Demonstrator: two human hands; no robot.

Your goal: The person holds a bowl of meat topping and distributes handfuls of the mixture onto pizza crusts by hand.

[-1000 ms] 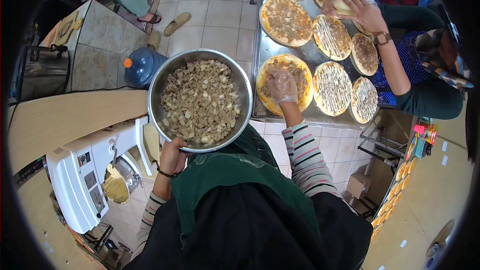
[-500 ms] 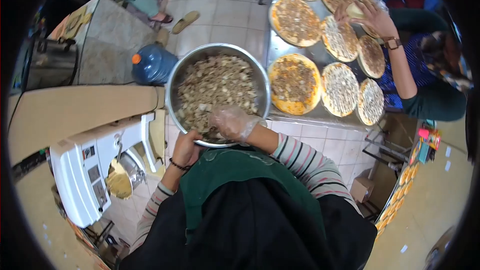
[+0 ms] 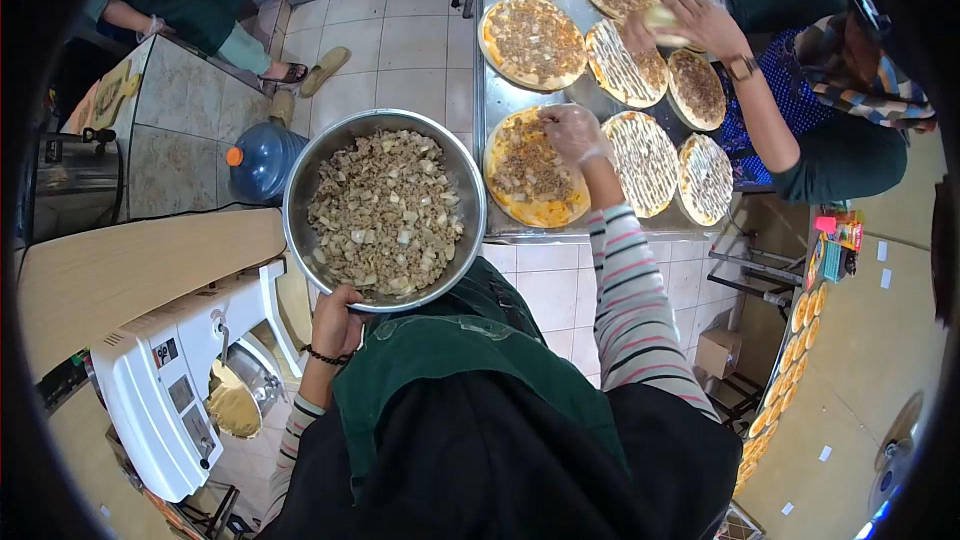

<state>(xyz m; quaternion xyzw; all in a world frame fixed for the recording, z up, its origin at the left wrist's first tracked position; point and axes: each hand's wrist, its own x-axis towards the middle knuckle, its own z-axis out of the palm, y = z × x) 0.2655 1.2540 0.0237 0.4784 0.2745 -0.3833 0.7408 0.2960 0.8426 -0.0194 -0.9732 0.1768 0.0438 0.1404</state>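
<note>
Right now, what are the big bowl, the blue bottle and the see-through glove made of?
The bowl looks like metal, probably steel: it's smooth and grey with a shiny rim. The bottle is probably glossy plastic, going by its blue tint and orange cap; I can't rule out glass. The glove looks like thin, clear plastic: it's wrinkly and shiny.

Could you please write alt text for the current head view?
A person's left hand grips a metal bowl of crumbly, chunky filling, while their gloved right hand is at a round topped flatbread on a metal table. Nearby, a co-worker's hand holds something pale.
</note>
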